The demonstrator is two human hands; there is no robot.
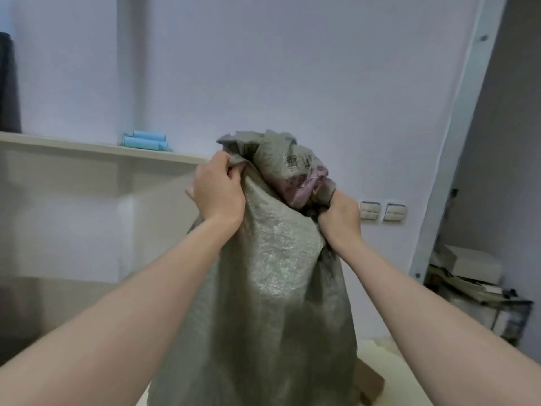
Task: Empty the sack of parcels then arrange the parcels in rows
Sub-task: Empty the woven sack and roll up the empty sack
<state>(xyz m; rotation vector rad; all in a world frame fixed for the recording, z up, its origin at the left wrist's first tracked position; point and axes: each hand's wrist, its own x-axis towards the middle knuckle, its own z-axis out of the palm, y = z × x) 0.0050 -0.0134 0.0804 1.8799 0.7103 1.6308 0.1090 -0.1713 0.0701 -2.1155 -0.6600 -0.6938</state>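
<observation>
Pale lilac walls (292, 68) close off the room. A long light shelf (87, 148) on the left carries a few blue rolls (146, 140), and a dark upright shape (8, 83) stands at its far end. A pair of light switches (382, 212) sits on the wall to the right. Beyond them a white metal upright (456, 142) leans across the view, with a cluttered rack (474, 282) of boxes and papers in the corner behind it.

The sack (278, 273) is held up in mid-air at the centre, hanging down from both hands towards a cream surface (389, 364) at the bottom edge. Whether that surface is a counter or a bed cannot be told. The left hand (218, 190) is closed tight on a bunched fold of grey woven cloth at one upper corner. The right hand (341, 221) is clenched on the other, just below a crumpled patch with pink and dark print.

The cloth looks like thin woven plastic: limp, light, and probably a little slick, so a fistful of gathered material at each corner seems the surest hold. It drapes loosely with only a soft swell in the middle, which suggests little weight inside, though its mouth is out of sight. A brown cardboard corner (370, 382) beside its lower edge may be a parcel.
</observation>
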